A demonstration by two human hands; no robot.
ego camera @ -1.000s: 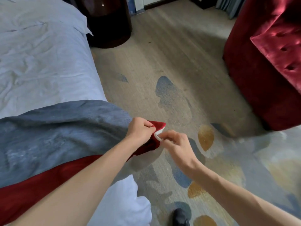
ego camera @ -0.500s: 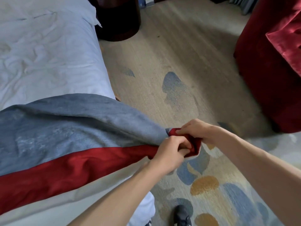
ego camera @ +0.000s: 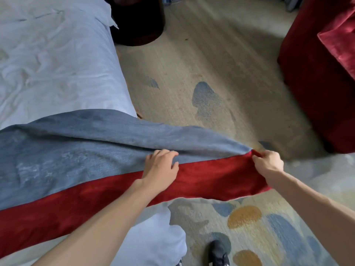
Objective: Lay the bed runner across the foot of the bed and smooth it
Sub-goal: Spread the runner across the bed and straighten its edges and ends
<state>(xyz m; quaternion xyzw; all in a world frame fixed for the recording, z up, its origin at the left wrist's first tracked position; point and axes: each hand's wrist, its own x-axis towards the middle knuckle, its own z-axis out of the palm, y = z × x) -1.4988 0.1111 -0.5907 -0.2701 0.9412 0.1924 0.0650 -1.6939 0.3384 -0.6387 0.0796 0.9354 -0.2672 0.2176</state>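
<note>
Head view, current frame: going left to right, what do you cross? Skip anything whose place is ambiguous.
left hand → black shoe → right hand → red armchair. The bed runner is left out: it spans under both hands.

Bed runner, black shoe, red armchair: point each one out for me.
bed runner (ego camera: 80, 148), head view, on its grey band
black shoe (ego camera: 218, 251), head view, on its upper
red armchair (ego camera: 315, 89), head view, on its side panel
</note>
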